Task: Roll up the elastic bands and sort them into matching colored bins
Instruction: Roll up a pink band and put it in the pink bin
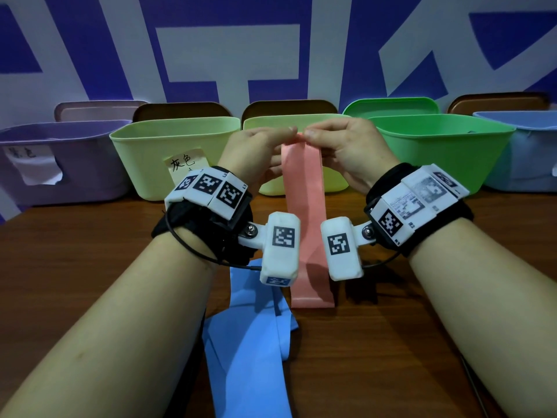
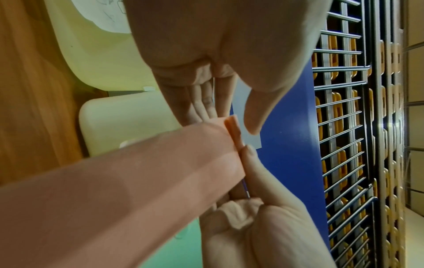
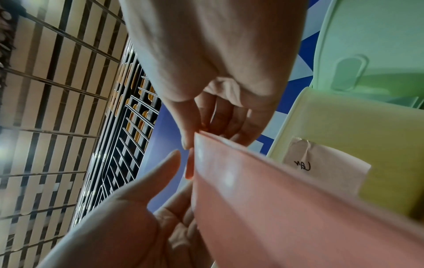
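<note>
Centre frame, head view: both hands raised above the table (image 1: 391, 342), meeting at the top end of a pink band (image 1: 303, 188). Left hand (image 1: 256, 149) and right hand (image 1: 346, 146) each pinch that top edge between thumb and fingertips, tips nearly touching each other. Band hangs straight down from the pinch; its lower end lies flat on the wood, lower centre.

Left wrist view: the band's top edge is folded over into a small first turn; left thumb (image 2: 252, 116) sits just beside the fold, the other left fingers lie behind the band, pressed together. The right hand's fingertip touches the fold from below in this frame.

Right wrist view: the right thumb and forefinger close on the band's corner, the remaining fingers curled behind it. Left hand's fingers at lower left, extended toward the same edge.

Blue band (image 1: 250, 342) lies crumpled on the table, lower centre-left, partly under the left forearm, touching or just beside the pink band's lower end.

Bins in a row across the upper half of the head view: purple bin (image 1: 75, 164) far left, yellow-green bin (image 1: 150, 164) with a handwritten label, another pale yellow-green bin (image 1: 334, 182) behind the hands, green bin (image 1: 446, 152), light blue bin (image 1: 530, 158) far right. Lids lean against the wall behind them.
</note>
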`<state>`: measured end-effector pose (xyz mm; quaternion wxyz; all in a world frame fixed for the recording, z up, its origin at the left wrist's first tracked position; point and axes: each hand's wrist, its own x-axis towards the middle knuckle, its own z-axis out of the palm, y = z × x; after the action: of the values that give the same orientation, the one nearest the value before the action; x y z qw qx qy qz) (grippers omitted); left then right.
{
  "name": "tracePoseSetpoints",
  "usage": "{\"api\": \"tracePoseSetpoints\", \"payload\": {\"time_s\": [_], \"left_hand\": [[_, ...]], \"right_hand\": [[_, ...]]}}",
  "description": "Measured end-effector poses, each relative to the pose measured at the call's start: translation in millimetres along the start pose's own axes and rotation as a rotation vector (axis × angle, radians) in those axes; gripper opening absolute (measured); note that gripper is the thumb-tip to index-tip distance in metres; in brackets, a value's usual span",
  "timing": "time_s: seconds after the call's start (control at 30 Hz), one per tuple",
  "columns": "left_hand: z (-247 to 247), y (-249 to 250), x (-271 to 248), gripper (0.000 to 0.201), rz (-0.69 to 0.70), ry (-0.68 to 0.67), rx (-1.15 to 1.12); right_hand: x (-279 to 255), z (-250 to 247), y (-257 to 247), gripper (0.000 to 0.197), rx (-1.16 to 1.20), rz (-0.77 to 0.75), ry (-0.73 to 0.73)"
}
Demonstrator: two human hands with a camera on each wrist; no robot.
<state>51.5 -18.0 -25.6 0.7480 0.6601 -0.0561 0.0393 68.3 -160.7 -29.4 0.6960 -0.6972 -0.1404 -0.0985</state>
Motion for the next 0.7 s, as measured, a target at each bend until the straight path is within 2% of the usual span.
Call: {"api": "tracePoseSetpoints", "payload": {"time_s": [0.13, 0.23, 0.37, 0.53, 0.7], "left_hand": [[-0.7, -2.9, 1.6, 0.013, 0.024, 0.023, 0.025], [-1.3, -1.4, 0.6, 0.012, 0.041, 0.033, 0.016], [-1.1, -1.7, -0.1, 0.012, 0.057, 0.041, 0.002], [0.7, 0.3, -0.8, 0.019, 0.014, 0.004, -0.042], [1.1, -2.4, -0.2, 0.022, 0.029, 0.019, -0.062]], "right_hand": [[-0.9, 1.6, 0.2, 0.011, 0.023, -0.018, -0.014], [-3.3, 2.5, -1.6, 0.005, 0.037, 0.004, -0.025], [-2.1, 2.3, 1.6, 0.020, -0.069, 0.039, -0.021], [1.3, -0.1, 2.7, 0.006, -0.036, 0.015, 0.021], [0.0, 0.6, 0.2, 0.011, 0.007, 0.009, 0.003]]}}
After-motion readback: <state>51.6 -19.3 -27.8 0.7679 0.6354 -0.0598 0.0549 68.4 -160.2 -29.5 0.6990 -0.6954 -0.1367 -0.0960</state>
